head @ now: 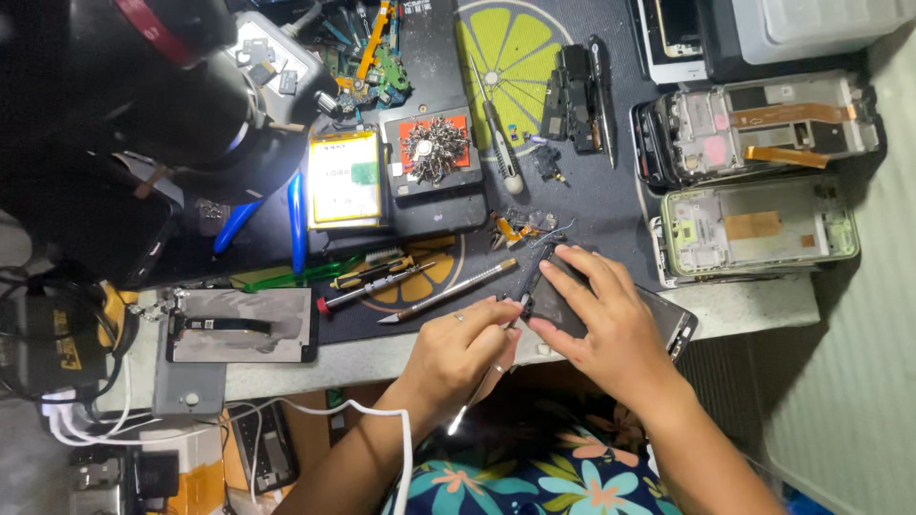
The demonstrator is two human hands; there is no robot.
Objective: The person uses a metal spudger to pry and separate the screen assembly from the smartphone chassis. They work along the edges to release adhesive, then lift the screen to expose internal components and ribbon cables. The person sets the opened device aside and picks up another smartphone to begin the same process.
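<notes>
My right hand lies flat on a dark opened phone at the front edge of the work mat, fingers pressing its upper end. My left hand grips a thin metal tool like tweezers, its tip at the phone's left edge next to my right thumb. A silver ring sits on a left finger.
A craft knife and small screwdrivers lie left of my hands. Two stripped phone frames are stacked at the right. A magnetic pad with screws, a battery, a microscope and a screen panel fill the left.
</notes>
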